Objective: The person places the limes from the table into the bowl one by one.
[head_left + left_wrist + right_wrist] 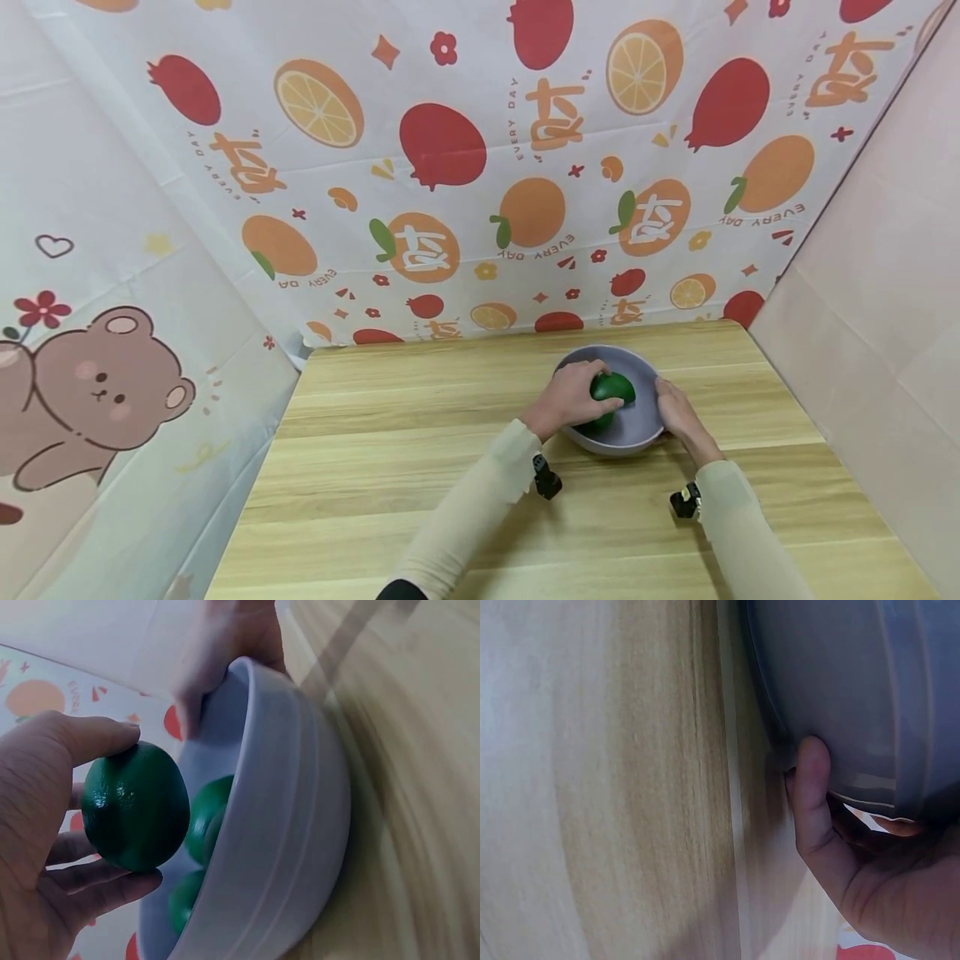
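Note:
My left hand (572, 393) holds a glossy dark green lime (136, 806) between thumb and fingers, over the inside of a grey-purple bowl (611, 451). More green limes (206, 814) lie inside the bowl, partly hidden behind its wall in the left wrist view. My right hand (677, 412) grips the right side of the bowl. In the right wrist view, a digit (812, 780) presses on the bowl's outer wall (832, 682), low near the table. The rest of that hand's grip is partly hidden.
The bowl is on a wooden table (390, 458), toward its back right. A fruit-print cloth (465, 250) hangs behind the table's far edge. A cloth with a bear print (112, 383) is at the left, and a plain pale one (870, 292) at the right.

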`<state>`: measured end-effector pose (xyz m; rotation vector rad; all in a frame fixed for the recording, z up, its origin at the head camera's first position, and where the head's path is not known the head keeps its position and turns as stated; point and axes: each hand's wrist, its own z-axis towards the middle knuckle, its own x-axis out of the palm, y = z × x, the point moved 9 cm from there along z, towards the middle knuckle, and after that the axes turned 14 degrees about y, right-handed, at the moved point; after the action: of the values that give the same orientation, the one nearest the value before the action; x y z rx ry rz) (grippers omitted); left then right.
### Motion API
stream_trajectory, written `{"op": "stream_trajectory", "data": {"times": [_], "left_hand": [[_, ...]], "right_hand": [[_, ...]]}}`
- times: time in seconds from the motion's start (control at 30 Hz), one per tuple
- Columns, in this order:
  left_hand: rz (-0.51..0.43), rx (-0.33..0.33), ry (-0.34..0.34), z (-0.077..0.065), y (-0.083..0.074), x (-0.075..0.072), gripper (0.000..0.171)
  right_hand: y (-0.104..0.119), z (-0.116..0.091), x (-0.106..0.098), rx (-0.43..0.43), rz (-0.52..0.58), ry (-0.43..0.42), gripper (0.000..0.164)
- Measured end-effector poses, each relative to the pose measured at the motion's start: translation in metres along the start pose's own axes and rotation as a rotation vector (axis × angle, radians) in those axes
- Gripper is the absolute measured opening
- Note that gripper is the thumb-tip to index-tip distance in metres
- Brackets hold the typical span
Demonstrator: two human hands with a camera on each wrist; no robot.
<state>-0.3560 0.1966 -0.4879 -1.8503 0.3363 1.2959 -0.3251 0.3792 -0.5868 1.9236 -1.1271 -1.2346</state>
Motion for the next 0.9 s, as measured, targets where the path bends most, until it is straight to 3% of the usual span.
{"op": "stream_trajectory", "data": {"times": [0.2, 0.37, 0.57, 0.9], "left_hand": [[-0.019, -0.007, 0.011, 0.009, -0.011, 0.011, 0.050], [0.019, -0.003, -0.008, 0.013, -0.020, 0.019, 0.043], [0.079, -0.009, -0.017, 0.019, -0.026, 0.033, 0.049], [0.180, 0.004, -0.035, 0.020, -0.038, 0.050, 0.047]], "right_hand": [[0.003, 0.000, -0.002, -0.012, -0.015, -0.014, 0.072], [0.002, -0.001, -0.002, -0.026, -0.013, -0.017, 0.071], [0.003, -0.003, -0.004, -0.045, -0.010, -0.033, 0.070], [-0.001, 0.001, 0.000, -0.022, 0.031, 0.047, 0.070]]}}
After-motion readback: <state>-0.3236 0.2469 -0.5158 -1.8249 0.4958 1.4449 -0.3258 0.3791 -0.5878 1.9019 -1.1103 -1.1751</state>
